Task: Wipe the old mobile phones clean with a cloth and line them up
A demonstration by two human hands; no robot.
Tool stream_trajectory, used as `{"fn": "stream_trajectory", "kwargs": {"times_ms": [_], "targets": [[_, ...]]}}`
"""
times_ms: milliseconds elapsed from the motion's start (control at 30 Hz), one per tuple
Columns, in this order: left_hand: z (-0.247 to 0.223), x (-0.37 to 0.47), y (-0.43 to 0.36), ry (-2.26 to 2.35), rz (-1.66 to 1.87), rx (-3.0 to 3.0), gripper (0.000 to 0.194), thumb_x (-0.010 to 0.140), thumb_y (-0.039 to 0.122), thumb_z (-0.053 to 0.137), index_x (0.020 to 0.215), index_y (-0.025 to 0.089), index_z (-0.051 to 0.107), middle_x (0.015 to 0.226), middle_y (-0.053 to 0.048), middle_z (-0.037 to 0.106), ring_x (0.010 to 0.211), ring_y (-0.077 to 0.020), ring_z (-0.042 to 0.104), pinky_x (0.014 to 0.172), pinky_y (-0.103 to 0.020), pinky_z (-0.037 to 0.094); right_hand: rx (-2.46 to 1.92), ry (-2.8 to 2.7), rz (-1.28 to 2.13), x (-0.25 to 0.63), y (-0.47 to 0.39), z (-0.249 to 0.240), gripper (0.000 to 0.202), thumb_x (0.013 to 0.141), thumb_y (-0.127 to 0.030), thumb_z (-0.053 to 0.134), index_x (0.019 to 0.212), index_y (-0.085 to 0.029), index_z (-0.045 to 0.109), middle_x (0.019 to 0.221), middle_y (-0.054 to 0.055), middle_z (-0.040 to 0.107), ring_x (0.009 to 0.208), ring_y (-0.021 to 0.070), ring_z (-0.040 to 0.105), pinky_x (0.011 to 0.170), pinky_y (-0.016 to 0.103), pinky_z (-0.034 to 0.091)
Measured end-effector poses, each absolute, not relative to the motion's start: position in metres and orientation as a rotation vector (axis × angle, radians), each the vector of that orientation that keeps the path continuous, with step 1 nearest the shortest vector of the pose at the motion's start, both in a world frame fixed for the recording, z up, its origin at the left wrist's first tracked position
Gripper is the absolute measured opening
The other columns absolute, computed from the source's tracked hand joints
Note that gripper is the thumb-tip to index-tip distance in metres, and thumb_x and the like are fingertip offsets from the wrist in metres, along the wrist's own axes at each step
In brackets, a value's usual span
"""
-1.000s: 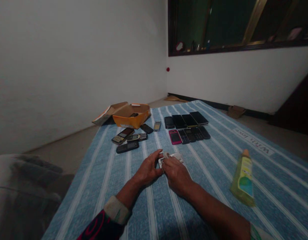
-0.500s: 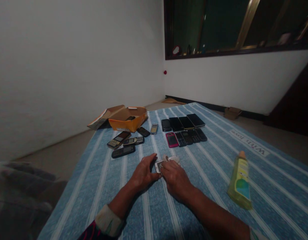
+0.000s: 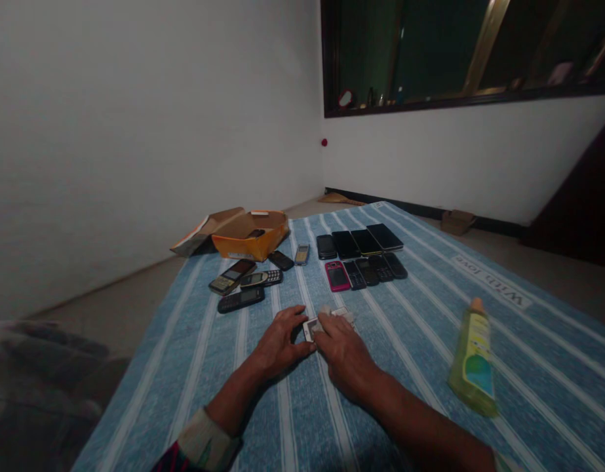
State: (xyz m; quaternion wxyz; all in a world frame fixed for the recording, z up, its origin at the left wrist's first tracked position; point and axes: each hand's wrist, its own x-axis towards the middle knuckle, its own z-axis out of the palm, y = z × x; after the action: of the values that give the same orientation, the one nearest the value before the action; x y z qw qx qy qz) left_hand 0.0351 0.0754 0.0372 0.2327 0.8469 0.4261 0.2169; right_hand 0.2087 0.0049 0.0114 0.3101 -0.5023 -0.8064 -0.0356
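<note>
A small white mobile phone (image 3: 309, 330) lies flat on the striped cloth in front of me. My left hand (image 3: 282, 344) curves round its left end, thumb at the near edge and fingers at the far edge. Over the phone's middle, my right hand (image 3: 345, 347) presses down with bent fingers on a crumpled pale tissue or cloth (image 3: 325, 311). The right hand covers much of the phone, and part of its right end (image 3: 340, 312) shows beyond the knuckles.
Several phones lie loosely at left, including a black keypad phone (image 3: 241, 299). An orange box (image 3: 248, 246) stands open behind them. Beyond my right hand, more phones sit in two rows, one a pink phone (image 3: 337, 276). A bottle of yellow-green liquid (image 3: 475, 367) is at right.
My right fingers have shifted very slightly over the phone with the tissue. My left hand stays at the phone's left end, its fingers a little lower. The other phones have not moved.
</note>
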Motion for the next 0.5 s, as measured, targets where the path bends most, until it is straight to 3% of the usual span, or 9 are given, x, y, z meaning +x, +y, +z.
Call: {"fn": "stream_trajectory", "kwargs": {"times_ms": [200, 500], "targets": [[0.034, 0.036, 0.076, 1.164, 0.617, 2.298, 0.047, 0.066, 0.038, 0.078, 0.108, 0.018, 0.070, 0.134, -0.017, 0.057, 0.126, -0.0351, 0.050, 0.106, -0.051, 0.040, -1.244, -2.104, -0.127, 0.210, 0.012, 0.004, 0.030, 0.084, 0.000, 0.051, 0.108, -0.013, 0.063, 0.113, 0.014, 0.065, 0.122, 0.0273, 0.052, 0.104, 0.045, 0.042], [0.037, 0.037, 0.073, 1.145, 0.623, 2.270, 0.042, 0.066, 0.034, 0.078, 0.105, 0.021, 0.072, 0.133, -0.012, 0.059, 0.125, -0.0325, 0.051, 0.106, -0.046, 0.041, -1.256, -2.140, -0.067, 0.209, 0.022, 0.011, 0.022, 0.085, -0.005, 0.056, 0.101, -0.015, 0.067, 0.103, 0.012, 0.069, 0.108, 0.0246, 0.060, 0.100, 0.043, 0.044]]}}
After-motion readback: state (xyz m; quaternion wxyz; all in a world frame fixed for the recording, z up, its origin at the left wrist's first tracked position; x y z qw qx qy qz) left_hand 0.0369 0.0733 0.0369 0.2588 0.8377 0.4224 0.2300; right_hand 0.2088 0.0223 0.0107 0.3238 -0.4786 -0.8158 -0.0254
